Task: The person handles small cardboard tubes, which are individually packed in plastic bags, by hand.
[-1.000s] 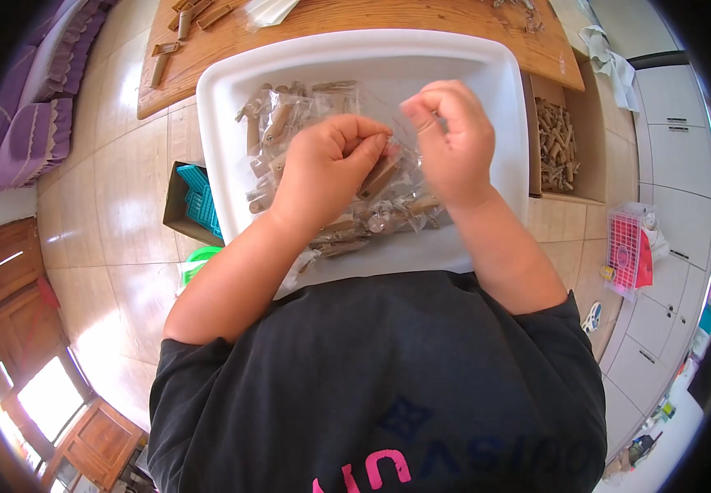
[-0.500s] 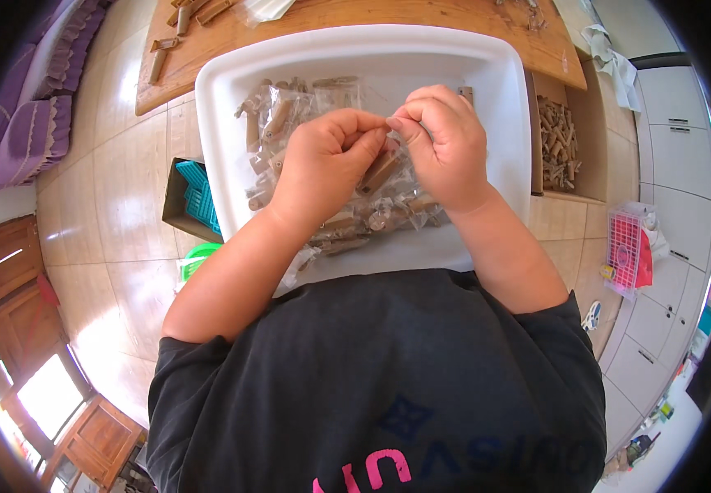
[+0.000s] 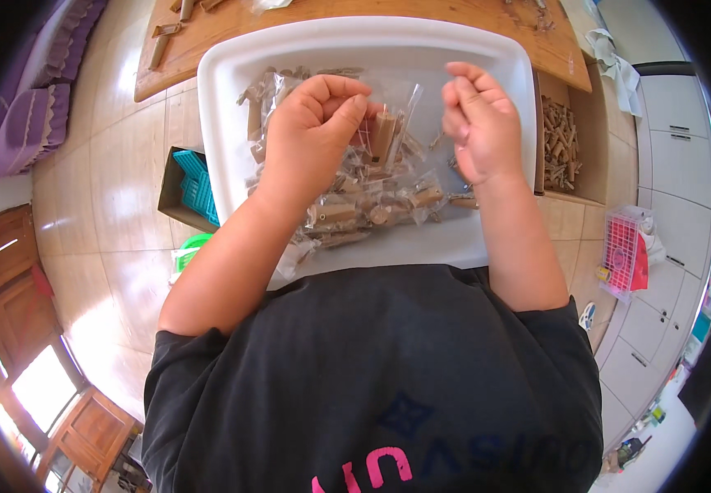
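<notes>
My left hand (image 3: 314,135) is closed in a pinch on a small clear plastic bag (image 3: 411,115) with a brown tube-shaped piece (image 3: 382,136) inside, held upright over the white tub (image 3: 513,99). To the right, apart from the bag, my right hand (image 3: 485,123) is raised with its fingers curled and thumb pressed to them. Whether anything small sits between those fingers cannot be made out. Below both hands, a heap of clear-bagged brown pieces (image 3: 335,215) lies in the tub. A few small loose parts lie beside my right wrist, partly hidden.
A wooden table (image 3: 421,10) stands beyond the tub, with brown pieces at its left. To the right is a cardboard box (image 3: 592,164) of loose brown pieces. A dark box (image 3: 176,209) with teal plastic baskets (image 3: 197,187) and a green container (image 3: 193,246) stand left.
My hands, which met at the fingertips, have come apart. The right hand has moved right, away from the bag. The left has shifted slightly left and keeps the bagged piece, now more visible.
</notes>
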`<state>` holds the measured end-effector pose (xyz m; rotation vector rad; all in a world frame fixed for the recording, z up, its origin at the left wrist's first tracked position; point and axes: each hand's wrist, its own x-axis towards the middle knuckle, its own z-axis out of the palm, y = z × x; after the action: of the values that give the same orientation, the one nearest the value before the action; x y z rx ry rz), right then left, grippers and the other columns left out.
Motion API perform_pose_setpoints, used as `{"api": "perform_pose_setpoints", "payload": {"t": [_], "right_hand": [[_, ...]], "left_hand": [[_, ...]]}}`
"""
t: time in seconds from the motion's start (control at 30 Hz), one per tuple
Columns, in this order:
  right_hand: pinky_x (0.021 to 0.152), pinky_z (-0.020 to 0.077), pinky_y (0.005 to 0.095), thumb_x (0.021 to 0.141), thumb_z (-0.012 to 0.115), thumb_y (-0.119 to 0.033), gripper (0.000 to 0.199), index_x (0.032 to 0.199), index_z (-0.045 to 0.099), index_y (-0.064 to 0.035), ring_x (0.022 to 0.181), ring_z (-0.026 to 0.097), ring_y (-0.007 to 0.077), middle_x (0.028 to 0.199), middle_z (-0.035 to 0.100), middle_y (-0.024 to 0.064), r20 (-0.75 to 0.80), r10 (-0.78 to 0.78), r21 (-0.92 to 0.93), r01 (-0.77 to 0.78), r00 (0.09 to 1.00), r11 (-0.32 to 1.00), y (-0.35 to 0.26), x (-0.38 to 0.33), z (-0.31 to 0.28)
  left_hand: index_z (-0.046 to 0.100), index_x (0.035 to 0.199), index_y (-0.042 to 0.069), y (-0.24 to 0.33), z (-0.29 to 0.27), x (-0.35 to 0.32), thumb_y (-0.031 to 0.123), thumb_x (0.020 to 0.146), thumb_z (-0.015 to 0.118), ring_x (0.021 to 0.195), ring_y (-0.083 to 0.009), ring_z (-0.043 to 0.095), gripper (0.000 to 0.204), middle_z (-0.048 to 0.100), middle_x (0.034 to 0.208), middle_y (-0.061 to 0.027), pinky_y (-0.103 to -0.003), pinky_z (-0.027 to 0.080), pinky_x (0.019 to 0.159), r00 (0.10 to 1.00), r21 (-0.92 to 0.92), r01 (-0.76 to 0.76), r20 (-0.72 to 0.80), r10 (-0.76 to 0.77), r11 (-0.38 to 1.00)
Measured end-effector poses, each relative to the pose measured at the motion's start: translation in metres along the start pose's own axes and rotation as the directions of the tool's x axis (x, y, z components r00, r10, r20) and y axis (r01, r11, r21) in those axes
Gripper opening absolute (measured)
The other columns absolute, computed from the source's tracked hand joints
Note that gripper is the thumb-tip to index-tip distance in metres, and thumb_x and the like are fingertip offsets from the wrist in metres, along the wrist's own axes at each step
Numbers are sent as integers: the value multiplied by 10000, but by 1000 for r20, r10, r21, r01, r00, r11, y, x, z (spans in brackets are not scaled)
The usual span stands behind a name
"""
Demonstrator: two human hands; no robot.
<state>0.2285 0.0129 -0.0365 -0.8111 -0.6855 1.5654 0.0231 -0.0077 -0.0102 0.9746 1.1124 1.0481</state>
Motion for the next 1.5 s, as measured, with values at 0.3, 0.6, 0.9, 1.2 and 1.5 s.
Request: {"api": "perform_pose_setpoints", "payload": {"t": [0.3, 0.6, 0.9, 1.2, 1.5], "right_hand": [[630, 425, 176, 839, 622, -111, 131, 911, 598, -5, 699, 519, 43, 798, 606, 6, 51, 39, -481, -9, 998, 877, 18, -17, 27], [627, 423, 183, 842, 610, -94, 87, 854, 592, -10, 704, 529, 53, 765, 601, 11, 60, 54, -443, -22, 997, 896, 13, -18, 29], [562, 382, 167, 835, 615, -84, 74, 858, 594, -17, 629, 488, 32, 765, 614, 30, 77, 64, -377, -30, 995, 926, 12, -17, 24], [516, 349, 158, 830, 629, -115, 125, 897, 621, -10, 578, 431, 10, 763, 614, 2, -39, 260, -373, -255, 965, 892, 7, -13, 30], [586, 407, 182, 822, 644, -110, 125, 869, 634, 5, 659, 499, 32, 760, 617, -3, 20, 115, -477, -91, 993, 874, 17, -19, 27]], "left_hand": [[523, 921, -17, -3, -1, 1, 87, 872, 555, 722, -100, 608, 119, 648, 832, -85, -221, 506, 611, 1000, -36, 0, -1, 0, 999], [551, 974, -34, -1, -5, 6, 69, 852, 576, 688, -97, 599, 161, 640, 819, -76, -221, 513, 596, 994, -25, 99, 46, -98, 995], [603, 895, 3, 0, -7, 4, 29, 837, 553, 691, -86, 590, 80, 632, 767, -48, -216, 495, 583, 999, -5, 39, 37, -39, 999], [610, 826, 5, -9, -13, 2, 0, 811, 504, 675, -81, 570, 107, 607, 718, -22, -220, 480, 600, 988, 251, -140, 93, 120, 958], [597, 866, -21, 1, -6, 3, 87, 859, 554, 664, -78, 577, 117, 613, 718, -33, -208, 477, 604, 999, 83, -12, 43, 9, 996]]}}
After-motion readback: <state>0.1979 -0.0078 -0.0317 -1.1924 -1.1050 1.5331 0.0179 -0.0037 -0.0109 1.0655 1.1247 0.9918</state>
